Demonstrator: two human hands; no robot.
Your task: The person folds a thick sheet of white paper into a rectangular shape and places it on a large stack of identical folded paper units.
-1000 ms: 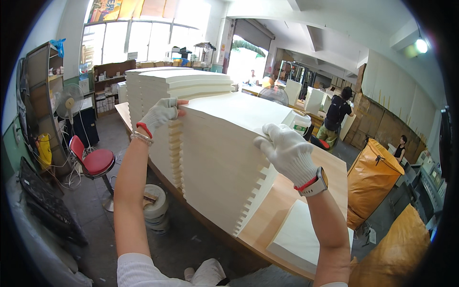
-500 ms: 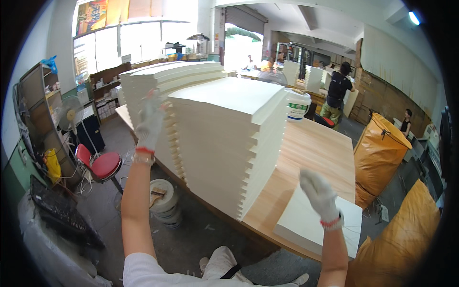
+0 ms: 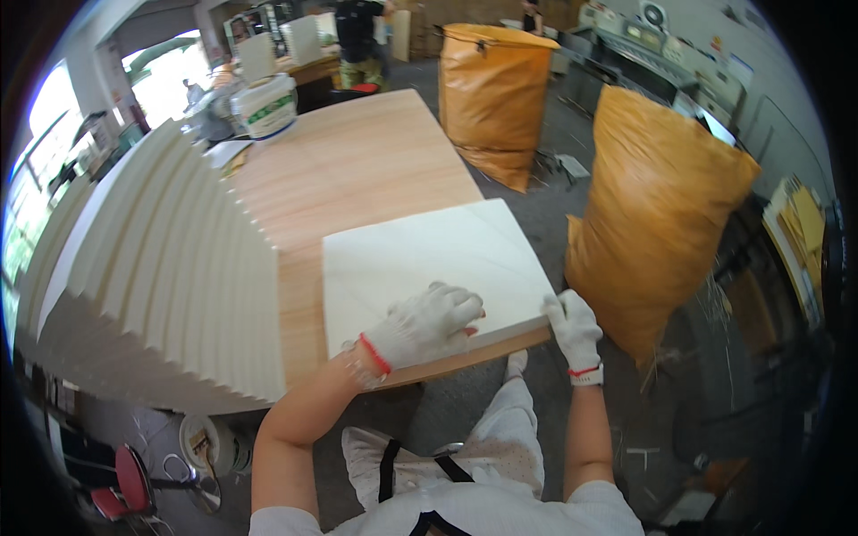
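Gripping the flat cream sheet stack [image 3: 429,259]: left hand [image 3: 427,325] pressed flat on top, right hand [image 3: 574,329] pinching its near corner at the table [image 3: 357,170] edge.

Low stack of cream-white sheets [image 3: 429,259], square, flat on the wooden bench [image 3: 357,170] at its near right corner, front edge flush with the bench edge, under my hands.

A light wooden table [image 3: 375,170] carries a tall staggered stack of cream sheets [image 3: 170,277] on its left, a low pile of cream sheets [image 3: 429,255] at its near right corner, and a white bucket [image 3: 264,105] at its far end
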